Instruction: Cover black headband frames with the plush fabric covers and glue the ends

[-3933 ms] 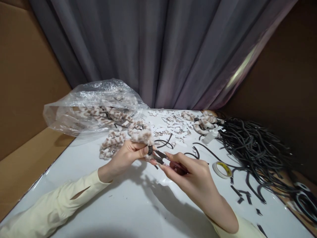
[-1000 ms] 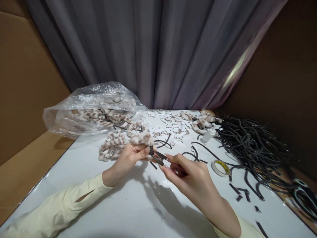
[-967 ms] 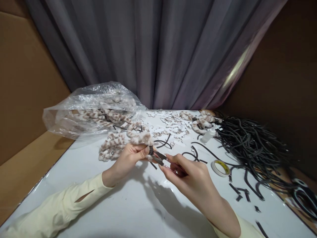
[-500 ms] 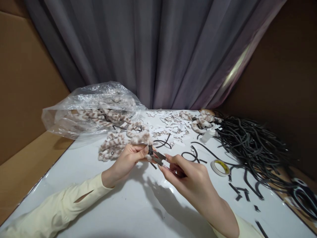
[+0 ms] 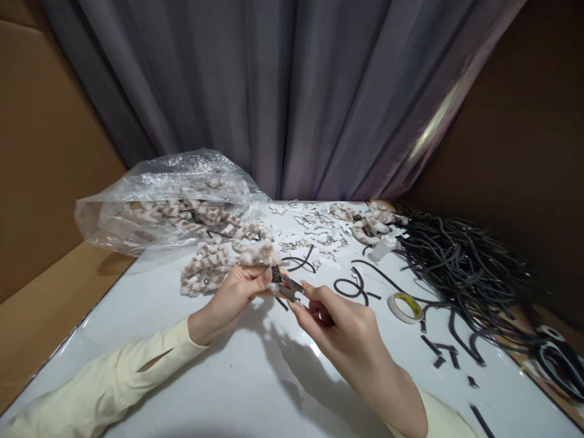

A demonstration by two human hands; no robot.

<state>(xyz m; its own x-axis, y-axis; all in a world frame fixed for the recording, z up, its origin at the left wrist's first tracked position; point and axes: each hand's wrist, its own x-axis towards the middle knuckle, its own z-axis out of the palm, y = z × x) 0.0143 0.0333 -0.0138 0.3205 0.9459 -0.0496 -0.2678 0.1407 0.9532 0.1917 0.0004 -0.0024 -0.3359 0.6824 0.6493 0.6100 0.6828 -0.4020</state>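
In my left hand (image 5: 235, 292) is a fluffy white-and-brown strip (image 5: 258, 254), pinched between thumb and fingers close to its black ribbed end (image 5: 276, 275). My right hand (image 5: 349, 328) is closed around small dark thread snips (image 5: 291, 288). Their blades point left and reach the black end beside my left thumb; whether they touch it I cannot tell. Part of the snips' handle is hidden inside my right hand. Just behind my left hand lies a bunched fluffy piece (image 5: 205, 267) of the same pattern.
A clear plastic bag (image 5: 168, 176) of fluffy strips stands at the back left. Black cords (image 5: 456, 261) are heaped at the right, with a tape roll (image 5: 405, 308), a small bottle (image 5: 383, 248) and scissors (image 5: 559, 365) nearby. Small metal-looking pieces (image 5: 314, 228) lie at the back.
The snips' blades have come closer together, and my right hand has shifted slightly left. My left hand keeps its hold on the fluffy strip, almost unmoved.
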